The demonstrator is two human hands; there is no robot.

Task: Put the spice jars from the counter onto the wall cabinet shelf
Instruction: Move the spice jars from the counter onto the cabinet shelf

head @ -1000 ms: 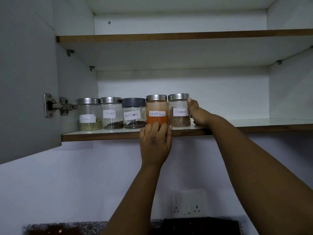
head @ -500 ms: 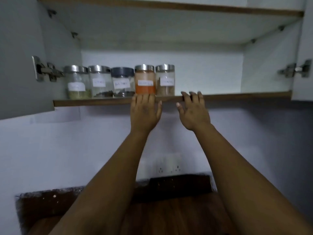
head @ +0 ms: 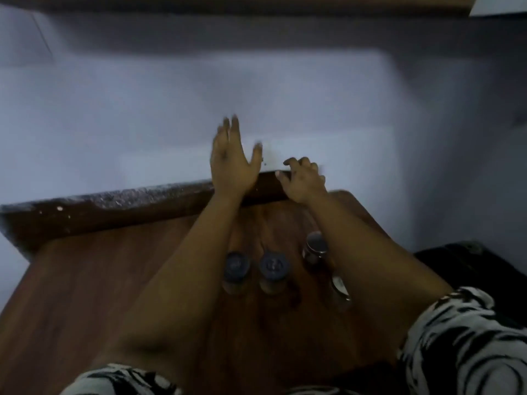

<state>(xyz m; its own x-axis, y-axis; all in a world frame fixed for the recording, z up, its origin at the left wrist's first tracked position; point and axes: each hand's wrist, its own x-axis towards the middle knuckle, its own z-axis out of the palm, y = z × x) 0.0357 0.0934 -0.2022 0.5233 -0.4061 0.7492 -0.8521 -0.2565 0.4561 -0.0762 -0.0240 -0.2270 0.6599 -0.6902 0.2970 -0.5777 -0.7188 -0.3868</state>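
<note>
Both my hands are in the air and hold nothing. My left hand (head: pixel 231 163) is spread flat, fingers straight and pointing up toward the wall (head: pixel 171 109), the thumb splayed out to the side. My right hand (head: pixel 303 179), just beside it, has its fingers loosely curled over, nothing between them. Both hover above the far edge of the counter (head: pixel 85 280), where the wood top meets a dark speckled strip (head: pixel 128 195) along the wall. Below my wrists, between my two forearms, the spice jars stand on the wood: two with dark lids side by side, the left dark-lidded jar (head: pixel 236 270) close against my left forearm and the right dark-lidded jar (head: pixel 273 270) just beside it. Nearer my right forearm stands a jar with a shiny metal lid (head: pixel 315 249), and below it, half hidden behind that arm, what looks like another metal-lidded jar (head: pixel 339 289), though the blur makes it hard to be sure. Far above my fingers, at the top of the view, runs the brown front edge of the cabinet shelf (head: pixel 256 4). My patterned black-and-white sleeves (head: pixel 462 346) show at the bottom.
</note>
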